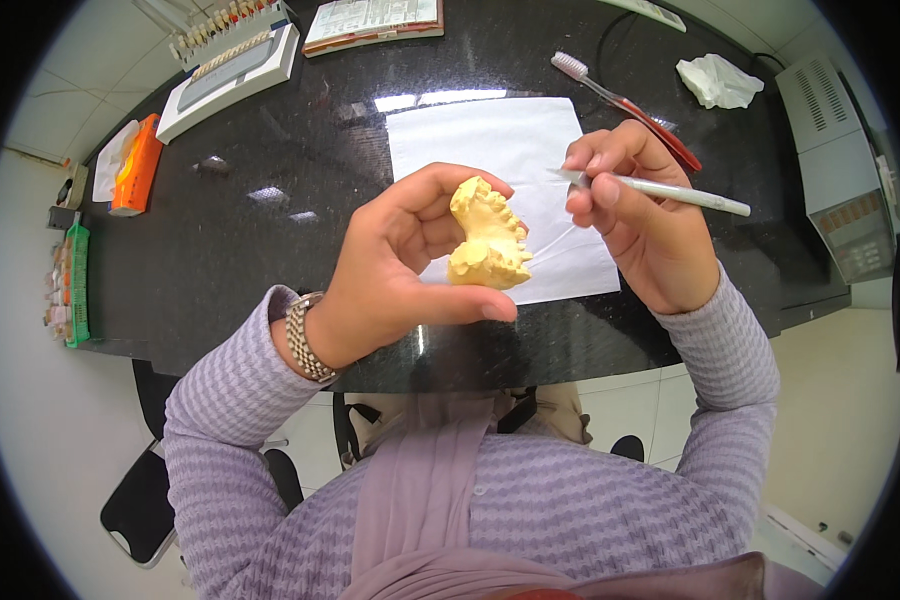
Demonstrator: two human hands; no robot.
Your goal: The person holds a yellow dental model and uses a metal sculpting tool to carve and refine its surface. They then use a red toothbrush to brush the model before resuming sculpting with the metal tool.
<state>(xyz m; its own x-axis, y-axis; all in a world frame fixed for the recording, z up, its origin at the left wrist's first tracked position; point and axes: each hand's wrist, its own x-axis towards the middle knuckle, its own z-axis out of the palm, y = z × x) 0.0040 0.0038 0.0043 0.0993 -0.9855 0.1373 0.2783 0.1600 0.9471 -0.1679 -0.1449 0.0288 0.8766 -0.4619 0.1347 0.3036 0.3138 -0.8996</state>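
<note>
My left hand (390, 260) grips a yellow plaster dental cast (487, 235) between the thumb below and the fingers above. Its row of teeth faces right, toward my other hand. In my right hand (650, 215) is a slim silver craft knife (685, 193), pinched like a pen. The knife's pointed blade aims left and stays apart from the cast. Both hands are raised over a white sheet (480, 135) spread on the black tabletop.
A red-handled toothbrush (630, 108) and a crumpled white tissue (718, 82) lie at the far right, near a white box-shaped device (830, 150). Tooth shade samples (232, 85), an orange tissue box (136, 168) and a green basket (76, 285) stand along the left.
</note>
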